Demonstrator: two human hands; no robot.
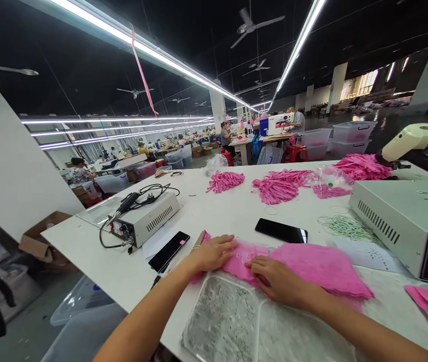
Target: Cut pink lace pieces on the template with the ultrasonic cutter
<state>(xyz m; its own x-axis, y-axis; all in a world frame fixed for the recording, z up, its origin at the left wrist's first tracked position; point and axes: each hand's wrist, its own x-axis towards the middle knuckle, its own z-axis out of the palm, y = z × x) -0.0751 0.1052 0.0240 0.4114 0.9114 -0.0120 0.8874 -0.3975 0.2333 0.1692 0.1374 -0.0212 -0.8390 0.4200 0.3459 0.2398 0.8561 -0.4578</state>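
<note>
A stack of pink lace fabric pieces (319,269) lies on the white table (221,206) in front of me. My left hand (214,253) rests flat on its left end, fingers stretched out. My right hand (277,279) lies on the middle of the lace, its fingers bent down and pressing on the cloth. Just below both hands sits a clear plastic tray (232,322) with tiny pale beads in it.
Two black phones (281,231) (169,250) lie near the lace. A grey control box (146,218) with cables stands left, a larger one (406,221) right. Bundles of pink straps (274,188) lie further back. People sit at sewing tables beyond.
</note>
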